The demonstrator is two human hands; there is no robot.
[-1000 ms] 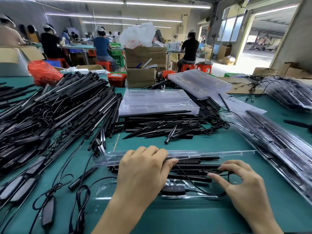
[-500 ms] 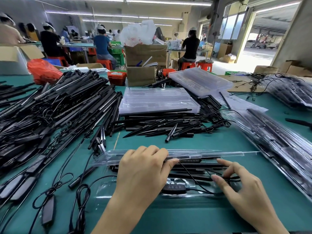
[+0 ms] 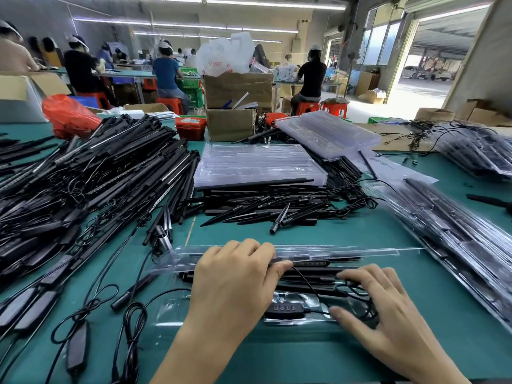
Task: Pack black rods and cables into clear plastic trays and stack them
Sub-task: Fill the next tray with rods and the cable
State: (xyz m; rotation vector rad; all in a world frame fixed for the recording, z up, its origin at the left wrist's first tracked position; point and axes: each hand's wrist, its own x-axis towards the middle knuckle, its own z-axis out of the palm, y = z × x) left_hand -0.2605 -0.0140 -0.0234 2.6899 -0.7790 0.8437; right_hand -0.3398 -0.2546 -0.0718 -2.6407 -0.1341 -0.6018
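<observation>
A clear plastic tray point(image 3: 171, 320) lies on the green table in front of me, its hinged lid point(image 3: 382, 253) standing open at the far side. Black rods point(image 3: 318, 273) lie lengthwise in it, with a black controller point(image 3: 285, 309) and a coiled cable point(image 3: 365, 300) in the near pocket. My left hand point(image 3: 232, 286) lies over the tray's left half, fingers curled over the rods and thumb against their near side. My right hand point(image 3: 388, 322) presses spread fingers and thumb down on the coiled cable.
A big heap of black rods and cables point(image 3: 97, 176) fills the left. Loose cables point(image 3: 133, 322) lie near left. Empty clear trays point(image 3: 257, 164) and black spikes point(image 3: 263, 209) sit behind. Packed trays point(image 3: 457, 239) lie at the right. Cardboard boxes point(image 3: 230, 123) and seated people are further back.
My right hand has shifted left and down onto the cable coil, its thumb closing in near the controller. My left hand has stayed on the rods.
</observation>
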